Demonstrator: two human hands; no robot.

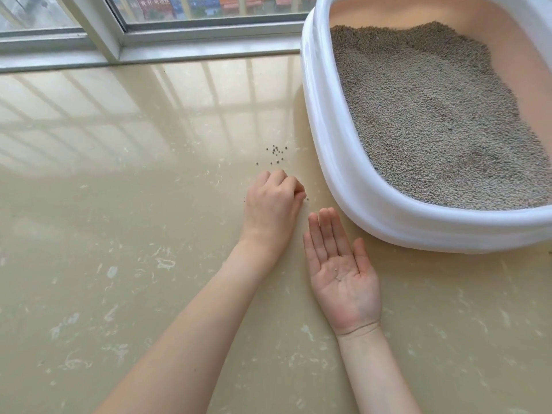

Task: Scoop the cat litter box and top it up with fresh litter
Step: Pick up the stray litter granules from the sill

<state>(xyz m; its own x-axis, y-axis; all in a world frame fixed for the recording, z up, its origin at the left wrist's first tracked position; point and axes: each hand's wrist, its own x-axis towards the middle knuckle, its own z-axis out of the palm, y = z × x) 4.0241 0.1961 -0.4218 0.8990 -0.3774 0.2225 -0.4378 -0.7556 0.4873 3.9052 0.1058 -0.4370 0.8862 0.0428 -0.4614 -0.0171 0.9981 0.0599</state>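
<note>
A white litter box point(337, 162) with a pinkish inner wall stands on the floor at the right, holding grey litter point(433, 121). Several loose litter grains point(276, 153) lie scattered on the floor just left of it. My left hand point(271, 204) rests knuckles-up on the floor just below those grains, fingers curled under; whether the fingertips hold anything is hidden. One grain point(307, 199) lies beside its fingertips. My right hand point(343, 273) lies palm-up with straight fingers close to the box's near corner, and a few tiny grains sit in the palm.
The glossy beige tiled floor point(134, 204) stretches left and toward me. A grey window frame point(149, 40) runs along the far edge of the floor. No scoop or litter bag is in view.
</note>
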